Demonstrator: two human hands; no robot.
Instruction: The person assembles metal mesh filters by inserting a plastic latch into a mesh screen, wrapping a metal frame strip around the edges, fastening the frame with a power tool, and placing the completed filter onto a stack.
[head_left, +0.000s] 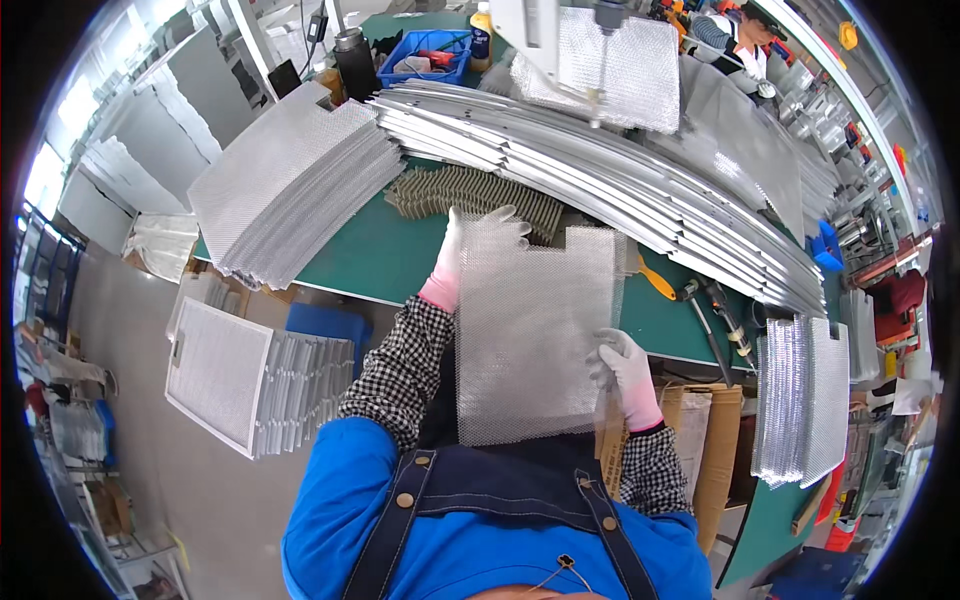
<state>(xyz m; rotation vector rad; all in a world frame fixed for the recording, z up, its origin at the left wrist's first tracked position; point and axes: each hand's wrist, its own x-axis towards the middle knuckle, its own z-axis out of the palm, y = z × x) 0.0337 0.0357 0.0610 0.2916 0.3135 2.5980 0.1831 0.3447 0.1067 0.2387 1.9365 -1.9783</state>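
In front of my body a silver metal mesh sheet with a notch in its top edge is held up, its lower edge near my apron. My left hand, in a white glove with a pink cuff, grips the sheet's upper left corner. Some of its fingers show over the top edge. Gloved the same way, my right hand is closed at the sheet's right edge, low down, with fingers curled over the mesh. Just beyond the sheet lies a row of brownish, ridged strips on the green table.
Stacked mesh sheets stand at the left, with long silver metal strips across the back. Framed filter panels are at lower left. A hammer and an orange-handled tool lie right. Another person works far right.
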